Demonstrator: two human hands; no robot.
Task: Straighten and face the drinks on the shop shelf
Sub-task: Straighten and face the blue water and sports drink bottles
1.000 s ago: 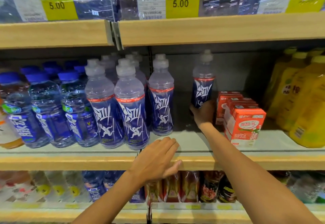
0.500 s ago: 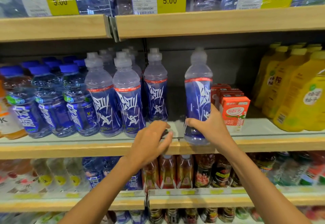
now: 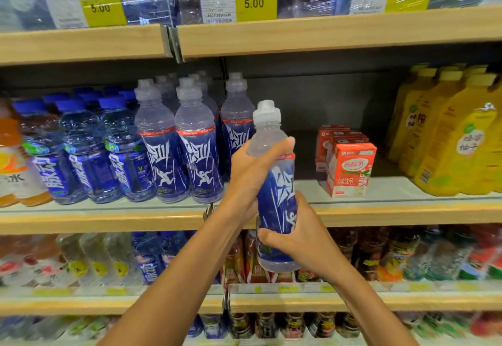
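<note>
I hold a clear sports bottle with a dark blue label (image 3: 277, 196) in the air, in front of the middle shelf (image 3: 407, 214). My left hand (image 3: 251, 172) grips its upper part below the neck. My right hand (image 3: 301, 234) grips its lower half from the right. The label's white figure faces partly right. Behind it, rows of the same blue-label bottles (image 3: 179, 155) stand upright on the shelf, labels forward.
Blue-capped water bottles (image 3: 81, 155) stand left of the sports bottles; orange drinks at the far left. Red drink cartons (image 3: 350, 166) and yellow juice bottles (image 3: 456, 139) fill the right. A bare gap on the shelf lies between sports bottles and cartons. Shelves above and below are stocked.
The bottle came from deep on the shelf to its front edge, then was lifted off. My left hand left the shelf edge and took hold of the bottle's top.
</note>
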